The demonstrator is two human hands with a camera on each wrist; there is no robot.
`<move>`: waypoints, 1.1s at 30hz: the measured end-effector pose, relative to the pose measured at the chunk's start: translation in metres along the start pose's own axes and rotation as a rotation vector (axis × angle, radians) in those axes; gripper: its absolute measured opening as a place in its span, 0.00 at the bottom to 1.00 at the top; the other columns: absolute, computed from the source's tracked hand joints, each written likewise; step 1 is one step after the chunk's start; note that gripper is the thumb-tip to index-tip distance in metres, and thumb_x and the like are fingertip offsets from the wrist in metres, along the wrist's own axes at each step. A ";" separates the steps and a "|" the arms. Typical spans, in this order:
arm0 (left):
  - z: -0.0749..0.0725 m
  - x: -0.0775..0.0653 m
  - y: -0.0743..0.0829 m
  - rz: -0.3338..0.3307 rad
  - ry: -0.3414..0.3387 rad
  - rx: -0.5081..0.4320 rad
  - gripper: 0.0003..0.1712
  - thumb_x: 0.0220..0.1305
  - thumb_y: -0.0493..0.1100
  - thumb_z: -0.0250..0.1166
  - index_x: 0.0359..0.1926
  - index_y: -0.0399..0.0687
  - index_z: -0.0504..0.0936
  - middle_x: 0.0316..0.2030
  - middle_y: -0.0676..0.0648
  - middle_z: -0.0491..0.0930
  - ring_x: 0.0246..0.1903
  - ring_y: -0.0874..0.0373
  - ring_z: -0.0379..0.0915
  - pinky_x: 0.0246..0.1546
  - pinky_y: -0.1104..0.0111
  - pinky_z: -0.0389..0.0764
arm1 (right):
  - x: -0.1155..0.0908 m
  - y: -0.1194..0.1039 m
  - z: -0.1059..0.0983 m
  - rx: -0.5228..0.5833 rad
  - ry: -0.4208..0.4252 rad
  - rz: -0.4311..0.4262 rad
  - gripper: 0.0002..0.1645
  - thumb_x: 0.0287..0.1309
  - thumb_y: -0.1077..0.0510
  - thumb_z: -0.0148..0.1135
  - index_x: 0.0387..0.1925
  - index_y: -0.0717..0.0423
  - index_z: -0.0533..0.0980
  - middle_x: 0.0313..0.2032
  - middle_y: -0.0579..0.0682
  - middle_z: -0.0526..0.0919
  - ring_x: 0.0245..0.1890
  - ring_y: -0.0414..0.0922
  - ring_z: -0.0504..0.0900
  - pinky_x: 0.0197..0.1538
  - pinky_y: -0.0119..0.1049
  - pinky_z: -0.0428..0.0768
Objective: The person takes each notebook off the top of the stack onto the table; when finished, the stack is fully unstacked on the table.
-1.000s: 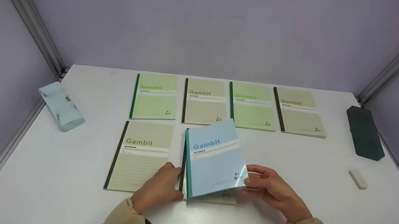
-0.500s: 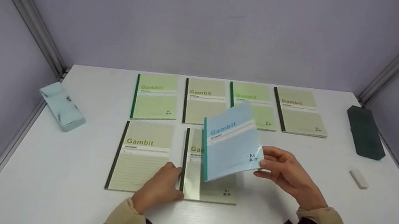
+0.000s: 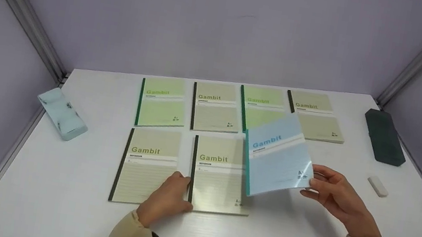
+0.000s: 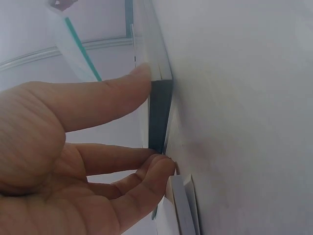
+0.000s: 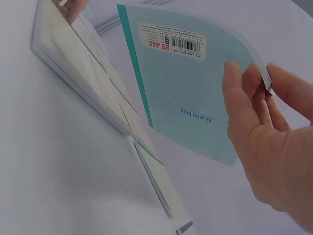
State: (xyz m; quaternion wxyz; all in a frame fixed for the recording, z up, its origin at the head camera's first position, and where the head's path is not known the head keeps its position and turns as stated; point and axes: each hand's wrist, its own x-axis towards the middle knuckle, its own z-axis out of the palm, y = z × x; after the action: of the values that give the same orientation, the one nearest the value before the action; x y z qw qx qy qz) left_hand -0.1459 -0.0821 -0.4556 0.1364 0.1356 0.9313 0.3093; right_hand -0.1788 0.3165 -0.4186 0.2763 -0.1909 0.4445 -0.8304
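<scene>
My right hand [image 3: 344, 199] pinches the lower right corner of a blue notebook [image 3: 278, 163], thumb on the front cover and fingers behind. It hangs tilted in the air, and its back cover with a barcode label [image 5: 171, 43] faces the right wrist camera. A beige notebook [image 3: 218, 179] with a dark spine lies on the table to the left of it. At that notebook's spine is my left hand [image 3: 165, 198], its thumb on the bottom corner and bent fingers farther up the spine edge. Its back overlaps another beige notebook [image 3: 150, 168] to its left.
Along the back lie two green notebooks [image 3: 162, 106] [image 3: 259, 107] and two beige ones [image 3: 214, 112] [image 3: 326, 126]. A pale blue marbled case [image 3: 62, 114] lies at the left edge. On the right are a dark green case [image 3: 385, 137] and a white eraser [image 3: 378, 186].
My right hand has lifted the blue notebook off the front beige notebook and carried it to the right, uncovering that beige cover. My left hand has stayed at the spine.
</scene>
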 end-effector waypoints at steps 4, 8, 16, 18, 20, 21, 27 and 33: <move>0.000 -0.001 -0.001 -0.001 0.006 0.002 0.30 0.47 0.36 0.72 0.52 0.26 0.75 0.42 0.40 0.70 0.41 0.51 0.66 0.48 0.55 0.71 | -0.019 0.002 -0.008 0.027 0.008 0.028 0.29 0.67 0.77 0.31 0.58 0.59 0.74 0.55 0.54 0.79 0.51 0.50 0.80 0.54 0.42 0.77; -0.001 -0.002 -0.002 0.011 0.030 0.003 0.29 0.46 0.36 0.72 0.50 0.26 0.75 0.41 0.39 0.71 0.40 0.50 0.66 0.47 0.55 0.72 | -0.034 0.007 -0.015 0.057 0.048 0.066 0.30 0.68 0.77 0.31 0.57 0.59 0.75 0.54 0.54 0.79 0.51 0.49 0.80 0.54 0.41 0.77; -0.002 -0.002 -0.001 0.009 0.029 0.004 0.29 0.46 0.36 0.73 0.50 0.27 0.76 0.42 0.40 0.71 0.40 0.51 0.67 0.46 0.56 0.72 | -0.050 0.017 -0.028 -0.227 0.336 0.239 0.19 0.64 0.72 0.51 0.51 0.55 0.78 0.46 0.49 0.83 0.43 0.43 0.83 0.46 0.34 0.81; -0.002 -0.001 -0.001 0.010 0.027 0.009 0.30 0.46 0.36 0.73 0.50 0.27 0.75 0.42 0.39 0.71 0.40 0.51 0.67 0.46 0.55 0.72 | -0.051 0.018 -0.032 -0.345 0.401 0.301 0.19 0.63 0.70 0.56 0.55 0.61 0.75 0.44 0.48 0.82 0.42 0.41 0.82 0.46 0.34 0.81; -0.001 -0.001 -0.001 0.010 0.027 0.006 0.30 0.46 0.36 0.73 0.50 0.27 0.76 0.42 0.39 0.72 0.40 0.50 0.67 0.47 0.55 0.72 | -0.050 0.020 -0.034 -0.447 0.447 0.348 0.24 0.62 0.67 0.59 0.59 0.71 0.69 0.44 0.48 0.80 0.42 0.40 0.81 0.46 0.34 0.80; -0.001 -0.001 -0.001 0.012 0.026 0.005 0.30 0.46 0.36 0.73 0.50 0.26 0.75 0.42 0.39 0.71 0.41 0.50 0.68 0.47 0.55 0.72 | -0.049 0.021 -0.035 -0.496 0.465 0.362 0.28 0.62 0.66 0.60 0.61 0.75 0.65 0.44 0.49 0.79 0.42 0.40 0.80 0.47 0.34 0.80; -0.001 -0.002 0.000 0.023 0.024 0.002 0.29 0.47 0.36 0.72 0.51 0.27 0.75 0.42 0.39 0.71 0.40 0.50 0.67 0.47 0.54 0.72 | -0.041 0.027 -0.030 -0.972 0.600 0.439 0.34 0.55 0.56 0.69 0.57 0.74 0.70 0.40 0.51 0.81 0.37 0.41 0.77 0.39 0.30 0.79; 0.000 -0.002 0.000 0.027 0.026 0.003 0.29 0.46 0.36 0.72 0.50 0.27 0.76 0.42 0.39 0.71 0.41 0.50 0.67 0.47 0.55 0.72 | -0.037 0.024 -0.023 -1.181 0.633 0.484 0.27 0.55 0.54 0.68 0.51 0.69 0.76 0.38 0.54 0.81 0.35 0.46 0.76 0.36 0.34 0.78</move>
State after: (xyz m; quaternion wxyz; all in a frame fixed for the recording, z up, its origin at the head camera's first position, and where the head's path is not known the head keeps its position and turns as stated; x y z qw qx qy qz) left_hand -0.1444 -0.0825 -0.4555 0.1197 0.1444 0.9315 0.3116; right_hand -0.1564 0.3430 -0.4536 0.1607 0.0457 0.9091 -0.3816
